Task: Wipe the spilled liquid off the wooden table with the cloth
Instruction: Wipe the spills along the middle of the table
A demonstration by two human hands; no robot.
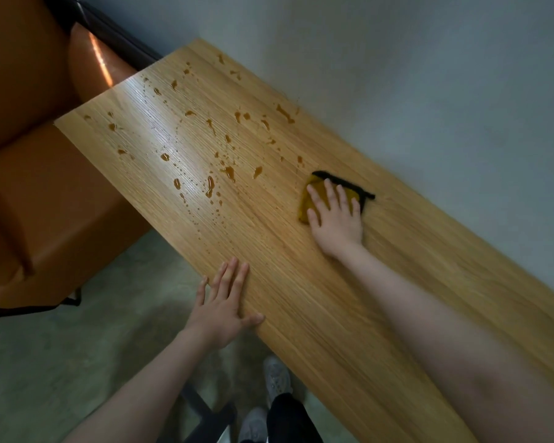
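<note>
Folded mustard-yellow cloth [307, 203] with black edging — flat on light wooden table [301, 298], near far long edge. Amber spilled liquid [229, 172] — scattered drops and streaks across table's far half, unwiped.

A plain grey wall [429, 75] runs beside the worktop; an orange padded seat [45, 203] stands on greenish floor [77, 362].
</note>
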